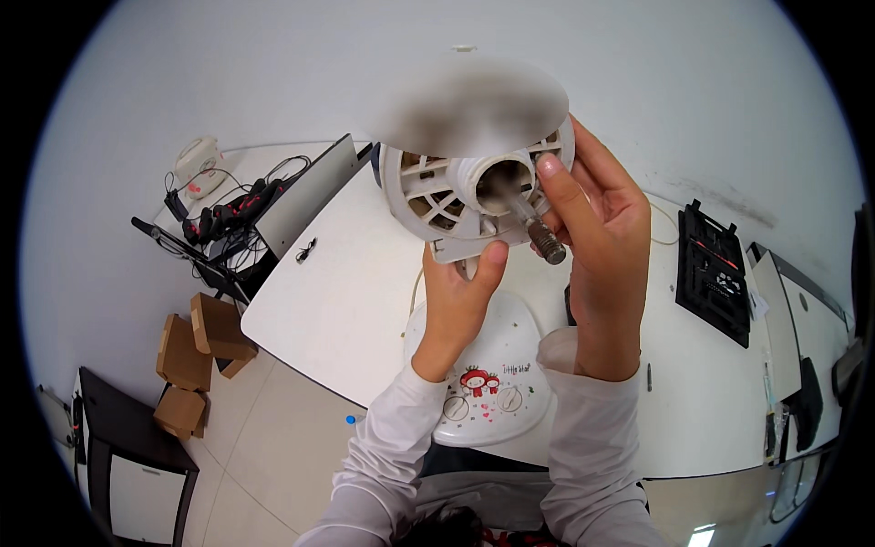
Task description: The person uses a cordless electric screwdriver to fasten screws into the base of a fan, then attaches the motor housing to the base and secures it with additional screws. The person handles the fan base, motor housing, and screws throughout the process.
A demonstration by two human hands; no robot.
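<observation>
Raised above the table in both hands is a white fan motor housing point(415, 196) with slotted vents and a round collar. A threaded metal shaft point(547, 244) sticks out of the collar toward the lower right. My left hand point(458, 305) grips the housing's lower edge from beneath, thumb up at the front. My right hand point(606, 242) is closed round its right side, with the thumb on the front by the collar. A grey blurred oval hides the top of the housing. Below lies a white fan base point(488, 337) with two dials and a strawberry cartoon print.
On the white table point(319, 310), an open black tool case point(711, 283) lies at the right, a small metal rod point(649, 377) nearer me. A small black item point(306, 251) is at left. Beyond are tangled cables point(232, 223); cardboard boxes point(187, 351) stand on the floor.
</observation>
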